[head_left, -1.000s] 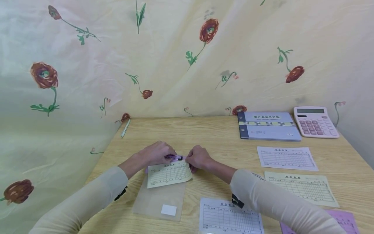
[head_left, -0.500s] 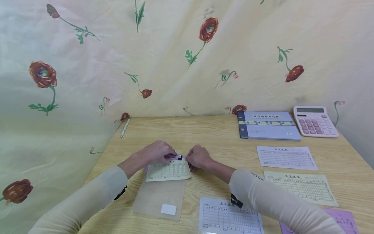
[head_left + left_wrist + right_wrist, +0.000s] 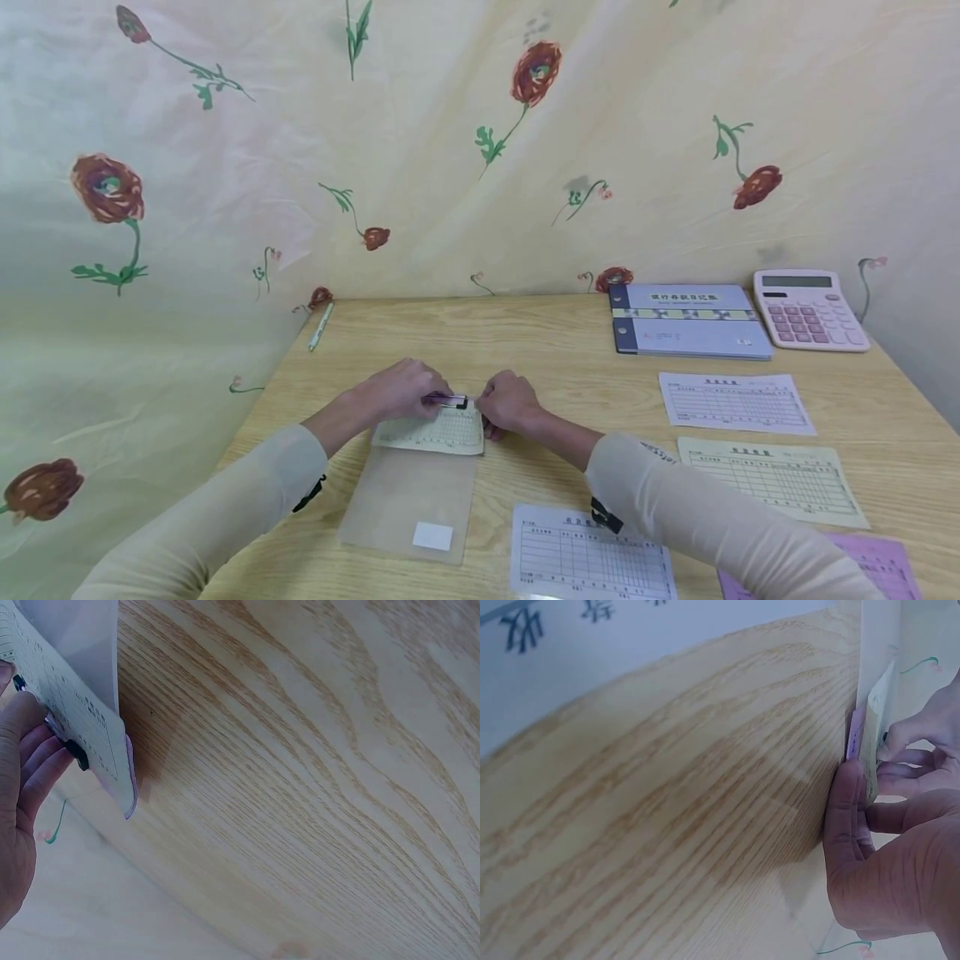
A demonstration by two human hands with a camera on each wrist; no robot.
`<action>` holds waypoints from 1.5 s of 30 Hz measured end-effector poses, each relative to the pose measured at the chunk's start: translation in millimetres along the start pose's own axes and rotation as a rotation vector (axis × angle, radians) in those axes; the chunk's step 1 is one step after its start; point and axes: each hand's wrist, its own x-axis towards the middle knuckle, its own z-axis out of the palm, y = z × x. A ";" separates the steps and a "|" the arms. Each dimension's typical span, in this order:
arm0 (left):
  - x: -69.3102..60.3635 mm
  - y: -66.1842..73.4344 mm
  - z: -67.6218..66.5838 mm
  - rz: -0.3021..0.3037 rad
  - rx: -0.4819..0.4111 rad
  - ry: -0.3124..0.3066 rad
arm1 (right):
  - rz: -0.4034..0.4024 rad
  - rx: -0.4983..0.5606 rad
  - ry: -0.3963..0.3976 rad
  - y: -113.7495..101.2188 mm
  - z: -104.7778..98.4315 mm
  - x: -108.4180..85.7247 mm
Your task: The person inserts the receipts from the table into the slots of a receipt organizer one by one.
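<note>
In the head view my left hand bends over the top of a translucent board with a white label. Its fingers grip a metal clip with black ends, also visible in the left wrist view. Under the clip lies a pale green printed form slip. My right hand pinches that slip's upper right corner between thumb and fingers. The right wrist view shows a purple slip behind the green one, with both edges at the right fingertips. The clip's far end is hidden by my left fingers.
A white form lies in front, near my right sleeve. Further right are another white form, a green form and a purple form. A blue account book and calculator stand behind; a pen lies far left.
The green slip has slid up and away from me, towards the clip. Its lower edge sits higher and more of the translucent board shows. Both hands have stayed nearly in place.
</note>
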 end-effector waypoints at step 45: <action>-1.6 3.9 -3.1 -0.015 0.005 0.002 | -0.011 -0.027 -0.014 -0.1 -1.1 1.8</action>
